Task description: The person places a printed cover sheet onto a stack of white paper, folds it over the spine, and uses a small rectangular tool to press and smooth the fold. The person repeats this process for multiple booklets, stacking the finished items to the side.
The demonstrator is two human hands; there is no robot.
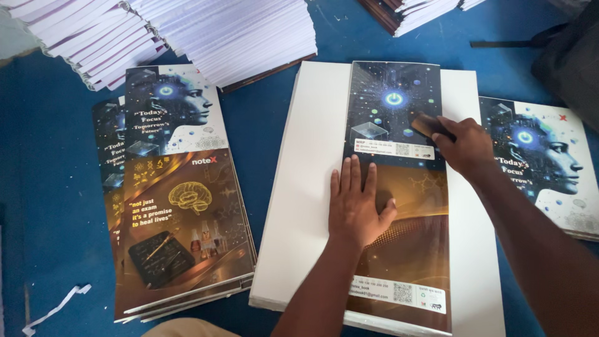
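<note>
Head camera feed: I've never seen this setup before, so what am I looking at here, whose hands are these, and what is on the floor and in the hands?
There is no machine here. The single picture comes from a camera worn on a person's head, looking down at their own two bare hands over a blue surface.

The left hand lies flat, palm down, on a glossy printed cover sheet. That sheet lies on a white stack of pages. The right hand grips a small brown block and presses it onto the upper part of the same sheet.

To the left lies a pile of finished covered books. Another covered book lies to the right. Along the top edge are fanned stacks of plain white pages. A paper scrap lies at bottom left.
</note>
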